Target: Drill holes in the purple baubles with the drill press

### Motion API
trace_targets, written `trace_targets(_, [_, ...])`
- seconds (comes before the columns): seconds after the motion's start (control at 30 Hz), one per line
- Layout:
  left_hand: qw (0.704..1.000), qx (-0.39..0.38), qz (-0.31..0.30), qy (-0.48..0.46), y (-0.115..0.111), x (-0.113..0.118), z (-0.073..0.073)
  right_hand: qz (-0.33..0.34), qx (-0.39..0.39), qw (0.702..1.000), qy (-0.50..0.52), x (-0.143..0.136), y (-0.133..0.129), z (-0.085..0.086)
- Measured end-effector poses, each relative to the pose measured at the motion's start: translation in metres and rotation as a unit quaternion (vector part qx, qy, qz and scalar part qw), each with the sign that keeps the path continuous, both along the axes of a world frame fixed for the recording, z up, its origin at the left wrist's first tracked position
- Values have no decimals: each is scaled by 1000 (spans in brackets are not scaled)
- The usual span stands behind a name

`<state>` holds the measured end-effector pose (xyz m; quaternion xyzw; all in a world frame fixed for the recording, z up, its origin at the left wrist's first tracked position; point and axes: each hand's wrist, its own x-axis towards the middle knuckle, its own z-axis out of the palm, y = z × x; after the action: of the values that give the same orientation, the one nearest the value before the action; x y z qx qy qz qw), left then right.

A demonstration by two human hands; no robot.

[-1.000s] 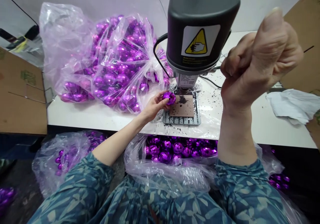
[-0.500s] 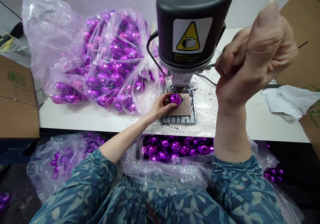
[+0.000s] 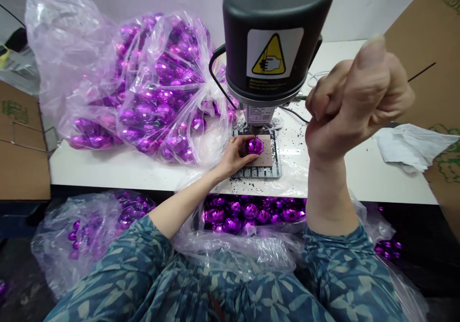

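Note:
My left hand (image 3: 234,157) pinches a shiny purple faceted ball (image 3: 255,145) between thumb and fingers. The ball rests on a brown board (image 3: 265,158) on the slotted metal base (image 3: 276,166), right under the chuck of a black drill press (image 3: 276,5). A small dark mark shows on top of the ball, near the drill tip. Raised at the right of the machine head, my right hand (image 3: 359,97) is closed in a fist around the drill press lever (image 3: 300,98); most of the lever is hidden by the fist.
A large clear bag (image 3: 158,87) of purple balls stands on the white table (image 3: 108,168) at left. Below the table edge, more balls (image 3: 251,212) lie in a plastic-lined drawer. A white cloth (image 3: 413,144) is at right; cardboard boxes (image 3: 23,144) flank the table. Dark shavings surround the base.
My right fist has come down somewhat. The ball in my left hand has shifted slightly right under the drill, and its dark-marked top now faces up. The view has shifted a little.

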<state>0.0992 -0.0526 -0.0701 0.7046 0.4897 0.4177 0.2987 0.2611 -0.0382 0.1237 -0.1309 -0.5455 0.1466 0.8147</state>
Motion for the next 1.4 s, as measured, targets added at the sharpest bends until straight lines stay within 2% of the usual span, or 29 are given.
trace_targets(0.23, [1000,14,-12,-3,-1,0,-2,-74,45,996,-7,0,-3,-22])
trace_targets(0.47, [1000,8,-7,-7,-2,0,0,-67,89,994,-12,1,0,-34])
trace_targets(0.67, [1000,-11,-7,-26,-2,1,-2,-29,165,986,-13,1,5,-42])
trace_targets(0.87, [999,-21,-11,-27,-3,1,-3,-60,216,974,-46,3,11,-44])
trace_targets(1.07, [1000,-4,-6,-15,-4,1,1,-69,237,967,-59,7,13,-60])
trace_targets(1.17, [1000,-5,-4,-9,-1,2,2,-57,170,983,-23,3,6,-49])
trace_targets(1.27, [1000,1,18,-9,-6,4,6,-55,66,996,25,-4,4,-21])
trace_targets(1.33, [998,14,63,-8,-19,5,10,-43,41,998,30,-7,6,-4])
trace_targets(1.4, [994,26,110,2,-42,4,16,-25,26,999,22,-5,7,5])
